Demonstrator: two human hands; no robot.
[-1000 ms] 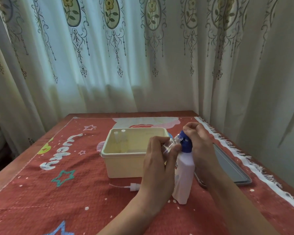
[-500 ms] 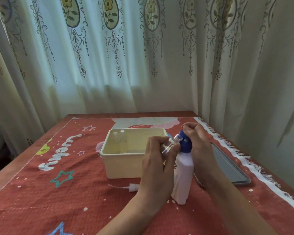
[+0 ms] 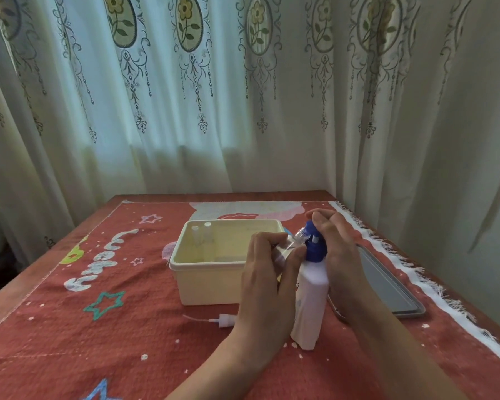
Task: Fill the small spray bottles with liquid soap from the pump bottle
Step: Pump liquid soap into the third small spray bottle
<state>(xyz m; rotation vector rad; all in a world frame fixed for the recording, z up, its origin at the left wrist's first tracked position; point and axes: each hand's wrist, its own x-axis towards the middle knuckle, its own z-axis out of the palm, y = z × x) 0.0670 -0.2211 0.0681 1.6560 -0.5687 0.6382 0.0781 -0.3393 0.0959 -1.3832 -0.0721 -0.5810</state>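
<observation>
A white pump bottle (image 3: 311, 307) with a blue pump head (image 3: 315, 243) stands upright on the red cloth. My right hand (image 3: 338, 255) curls over the pump head from the right. My left hand (image 3: 267, 275) grips a small clear spray bottle (image 3: 292, 242), tilted with its open neck up against the pump's nozzle. A loose white spray cap with its thin tube (image 3: 218, 323) lies on the cloth to the left of my left wrist. Two more small clear bottles (image 3: 202, 235) stand in the far left corner of the cream tub (image 3: 211, 284).
A grey tray or lid (image 3: 387, 287) lies flat to the right, behind my right forearm. The fringed edge of the cloth (image 3: 401, 261) runs along the table's right side. Patterned curtains (image 3: 214, 96) hang close behind the table.
The pump head has risen slightly and my right hand's fingers with it. The small bottle stays at the nozzle.
</observation>
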